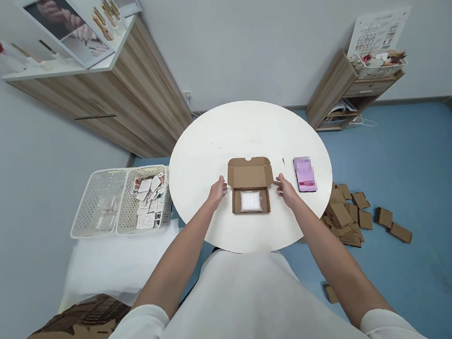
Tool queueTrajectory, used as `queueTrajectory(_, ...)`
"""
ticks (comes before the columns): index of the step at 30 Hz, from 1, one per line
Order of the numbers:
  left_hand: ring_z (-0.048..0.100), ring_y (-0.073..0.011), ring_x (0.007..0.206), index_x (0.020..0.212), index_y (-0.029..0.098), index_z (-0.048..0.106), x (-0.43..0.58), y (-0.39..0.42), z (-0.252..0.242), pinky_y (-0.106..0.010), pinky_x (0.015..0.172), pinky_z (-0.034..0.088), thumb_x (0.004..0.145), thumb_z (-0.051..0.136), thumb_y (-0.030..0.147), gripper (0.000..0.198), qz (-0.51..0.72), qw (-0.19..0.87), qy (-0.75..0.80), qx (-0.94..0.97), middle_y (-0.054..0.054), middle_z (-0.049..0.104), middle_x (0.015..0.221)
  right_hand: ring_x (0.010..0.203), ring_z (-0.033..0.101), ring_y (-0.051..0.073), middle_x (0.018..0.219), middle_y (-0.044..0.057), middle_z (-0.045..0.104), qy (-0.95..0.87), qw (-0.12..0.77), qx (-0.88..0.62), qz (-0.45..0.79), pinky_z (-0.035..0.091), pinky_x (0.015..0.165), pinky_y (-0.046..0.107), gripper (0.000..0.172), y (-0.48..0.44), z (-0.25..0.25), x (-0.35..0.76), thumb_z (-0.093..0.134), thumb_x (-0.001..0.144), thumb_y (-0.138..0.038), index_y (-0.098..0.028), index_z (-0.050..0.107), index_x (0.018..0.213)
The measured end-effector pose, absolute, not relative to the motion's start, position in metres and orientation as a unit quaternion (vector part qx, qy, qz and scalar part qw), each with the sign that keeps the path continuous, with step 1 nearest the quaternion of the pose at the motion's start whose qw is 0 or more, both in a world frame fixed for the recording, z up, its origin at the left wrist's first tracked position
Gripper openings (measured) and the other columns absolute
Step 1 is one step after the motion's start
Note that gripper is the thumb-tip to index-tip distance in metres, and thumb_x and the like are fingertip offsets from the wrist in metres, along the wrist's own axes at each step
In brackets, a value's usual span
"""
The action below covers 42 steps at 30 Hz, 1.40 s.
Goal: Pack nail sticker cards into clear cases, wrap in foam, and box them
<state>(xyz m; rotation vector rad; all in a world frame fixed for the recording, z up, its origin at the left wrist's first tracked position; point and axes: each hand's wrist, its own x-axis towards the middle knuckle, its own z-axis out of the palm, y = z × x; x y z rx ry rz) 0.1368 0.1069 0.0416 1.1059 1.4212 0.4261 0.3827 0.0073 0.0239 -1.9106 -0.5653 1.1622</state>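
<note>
Cardboard box [250,186], brown, lid [249,173] raised, stands on the front half of the white table [241,125]; white packet [250,202] lies inside; left hand [216,192], fingers open and empty, is just beside the left flap [230,178]; right hand [286,190], fingers likewise open and empty, is at the right flap [269,175], contact uncertain; phone [305,174] lies farther right; basket [167,206] of cards [147,198] stands left; more boxes [339,215] lie on the floor [414,172]

The table [242,130] holds a box [250,180] left of a probable phone [305,174].
</note>
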Motion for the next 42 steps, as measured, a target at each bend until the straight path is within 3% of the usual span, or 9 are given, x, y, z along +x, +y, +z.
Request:
queueTrajectory(7, 0.052, -0.0207, 0.097, 0.113, 0.014, 0.050, 0.151, 0.110, 0.044, -0.033, 0.080, 0.041, 0.078, 0.019, 0.066, 0.070, 0.177, 0.662, 0.544, 0.485, -0.012, 0.053, 0.113, 0.099, 0.049, 0.020, 0.112, 0.000, 0.058, -0.227, 0.470, -0.658, 0.543, 0.031, 0.091, 0.038, 0.061, 0.031, 0.043, 0.365, 0.023, 0.076, -0.067, -0.028, 0.059, 0.106)
queueTrajectory(13, 0.043, -0.0213, 0.113, 0.124, 0.028, 0.041, 0.138, 0.093, 0.052, -0.036, 0.092, 0.035, 0.078, 0.002, 0.066, 0.072, 0.198, 0.708, 0.454, 0.503, -0.004, 0.044, 0.126, 0.109, 0.045, 0.020, 0.126, -0.001, 0.046, -0.279, 0.536, -0.556, 0.571, 0.036, 0.092, 0.036, 0.058, 0.005, 0.048, 0.365, 0.025, 0.076, -0.066, -0.031, 0.052, 0.114)
queueTrajectory(17, 0.035, -0.0216, 0.122, 0.126, 0.027, 0.038, 0.124, 0.076, 0.051, -0.037, 0.094, 0.033, 0.077, -0.007, 0.064, 0.076, 0.164, 0.706, 0.461, 0.511, -0.005, 0.040, 0.131, 0.114, 0.043, 0.019, 0.126, 0.000, 0.047, -0.267, 0.531, -0.541, 0.595, 0.036, 0.094, 0.035, 0.058, -0.018, 0.040, 0.363, 0.024, 0.076, -0.067, -0.030, 0.052, 0.112)
queueTrajectory(24, 0.050, -0.0227, 0.102, 0.119, 0.021, 0.046, 0.115, 0.053, 0.056, -0.035, 0.081, 0.042, 0.081, 0.023, 0.061, 0.060, 0.083, 0.668, 0.470, 0.571, -0.010, 0.051, 0.119, 0.116, 0.043, 0.021, 0.123, 0.006, 0.050, -0.332, 0.399, -0.628, 0.580, 0.033, 0.096, 0.038, 0.053, -0.046, 0.037, 0.353, 0.037, 0.076, -0.061, -0.025, 0.054, 0.111)
queueTrajectory(28, 0.049, -0.0235, 0.099, 0.123, 0.019, 0.042, 0.117, 0.035, 0.046, -0.037, 0.082, 0.042, 0.075, 0.048, 0.046, 0.055, 0.070, 0.503, 0.517, 0.689, -0.012, 0.046, 0.118, 0.122, 0.033, 0.023, 0.132, 0.006, 0.037, -0.423, 0.324, -0.703, 0.470, 0.032, 0.097, 0.041, 0.047, -0.061, 0.032, 0.343, 0.046, 0.074, -0.055, -0.026, 0.054, 0.110)
queueTrajectory(31, 0.043, -0.0263, 0.105, 0.117, 0.018, 0.048, 0.119, 0.022, 0.032, -0.041, 0.088, 0.037, 0.074, 0.050, 0.037, 0.046, 0.061, 0.377, 0.519, 0.764, -0.012, 0.045, 0.115, 0.124, 0.030, 0.024, 0.134, 0.009, 0.032, -0.472, 0.274, -0.718, 0.432, 0.033, 0.096, 0.041, 0.048, -0.069, 0.023, 0.334, 0.047, 0.075, -0.052, -0.024, 0.051, 0.113)
queueTrajectory(34, 0.040, -0.0282, 0.108, 0.113, 0.018, 0.050, 0.120, 0.014, 0.021, -0.043, 0.090, 0.035, 0.075, 0.049, 0.034, 0.042, 0.044, 0.328, 0.524, 0.785, -0.012, 0.043, 0.116, 0.121, 0.033, 0.023, 0.132, 0.010, 0.034, -0.492, 0.256, -0.715, 0.427, 0.035, 0.095, 0.039, 0.049, -0.072, 0.015, 0.326, 0.045, 0.077, -0.048, -0.022, 0.045, 0.119)
queueTrajectory(38, 0.035, -0.0294, 0.116, 0.119, 0.018, 0.044, 0.117, 0.010, 0.017, -0.043, 0.093, 0.032, 0.076, 0.048, 0.037, 0.048, 0.053, 0.328, 0.524, 0.784, -0.013, 0.038, 0.125, 0.121, 0.034, 0.022, 0.132, 0.008, 0.033, -0.495, 0.270, -0.710, 0.422, 0.037, 0.094, 0.038, 0.053, -0.075, 0.007, 0.322, 0.046, 0.077, -0.044, -0.024, 0.038, 0.124)
queueTrajectory(42, 0.030, -0.0280, 0.122, 0.131, 0.017, 0.027, 0.105, 0.007, 0.015, -0.043, 0.097, 0.029, 0.075, 0.049, 0.043, 0.066, 0.070, 0.374, 0.533, 0.756, -0.013, 0.033, 0.132, 0.122, 0.033, 0.022, 0.131, 0.007, 0.036, -0.486, 0.296, -0.723, 0.391, 0.031, 0.099, 0.040, 0.058, -0.091, 0.005, 0.322, 0.046, 0.076, -0.045, -0.025, 0.032, 0.129)
